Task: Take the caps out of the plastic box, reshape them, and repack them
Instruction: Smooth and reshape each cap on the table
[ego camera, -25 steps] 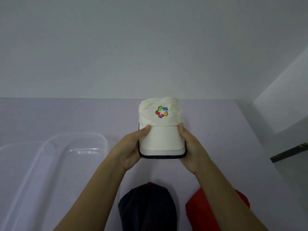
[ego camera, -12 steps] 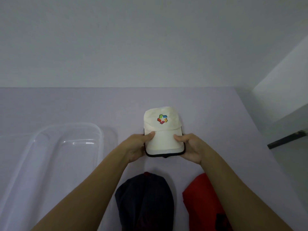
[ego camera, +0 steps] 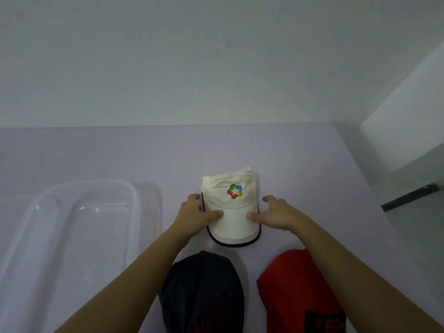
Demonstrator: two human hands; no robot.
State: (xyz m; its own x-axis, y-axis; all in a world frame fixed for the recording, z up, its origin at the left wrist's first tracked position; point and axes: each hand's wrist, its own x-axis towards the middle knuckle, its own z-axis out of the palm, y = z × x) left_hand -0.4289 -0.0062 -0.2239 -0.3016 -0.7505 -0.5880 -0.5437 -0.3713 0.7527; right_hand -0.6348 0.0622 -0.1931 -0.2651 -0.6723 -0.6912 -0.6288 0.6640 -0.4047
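In the lower left of the frame a clear plastic box with rounded corners [ego camera: 134,195] sits on the pale lilac table [ego camera: 96,152], and nothing shows inside it. Just right of the box, the person's bare left forearm rises from the bottom edge to the left hand [ego camera: 192,215] at the middle of the frame. Its thumb lies straight across the left part of the brim, while its loosely bent fingers rest against the cap's left side without closing round it.

At the centre lies the cream-white fabric cap with a black-edged brim [ego camera: 230,227], flat on the table, its brim pointing towards the bottom of the frame. Its crown is folded down and creased (the folds bunch at the far end), and it bears a small multicoloured star-shaped logo [ego camera: 234,191].

Below it, at the bottom centre, a dark navy cap [ego camera: 204,289] lies partly under the left forearm. To the right of the white cap, the right hand [ego camera: 278,213] is spread loosely. Its thumb touches the right part of the brim, and its fingers reach forward just beside the cap, gripping nothing.

At the lower right a red cap with a dark printed patch [ego camera: 295,292] lies near the navy one, and a dark bar [ego camera: 408,198] slants at the right edge
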